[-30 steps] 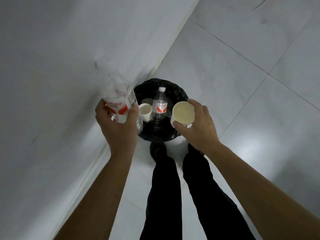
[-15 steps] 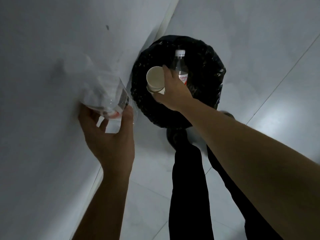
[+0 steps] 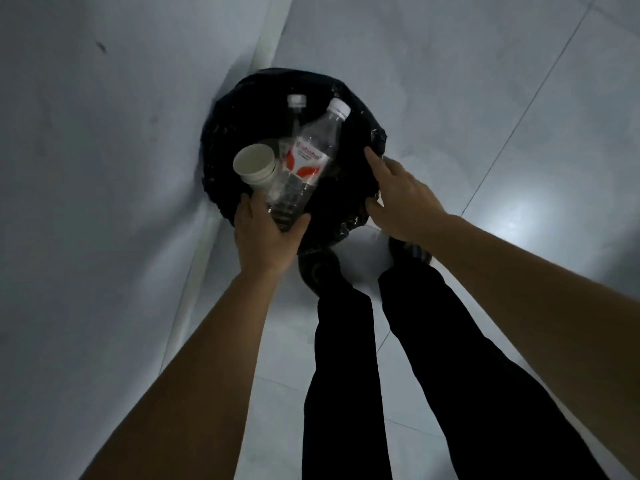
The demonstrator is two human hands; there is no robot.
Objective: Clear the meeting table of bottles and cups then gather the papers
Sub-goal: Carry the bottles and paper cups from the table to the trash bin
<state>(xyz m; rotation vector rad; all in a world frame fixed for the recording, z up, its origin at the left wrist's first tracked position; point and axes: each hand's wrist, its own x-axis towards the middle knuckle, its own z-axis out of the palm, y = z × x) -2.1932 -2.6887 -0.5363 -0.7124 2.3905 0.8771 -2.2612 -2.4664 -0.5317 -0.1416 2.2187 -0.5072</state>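
my left hand gripping base of clear plastic bottle with red-white label, cap pointing away over black-lined bin, my right hand resting spread at its rim

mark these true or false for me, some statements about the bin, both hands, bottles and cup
1. The left hand holds a clear bottle by its base. True.
2. The right hand holds a paper cup. False: it holds no cup and rests at the rim of the bin. The paper cup lies inside the bin.
3. A second bottle stands in the bin behind the held one. True.
4. The held bottle has no cap. False: a white cap is on it.
5. The bin looks white. False: it is black.
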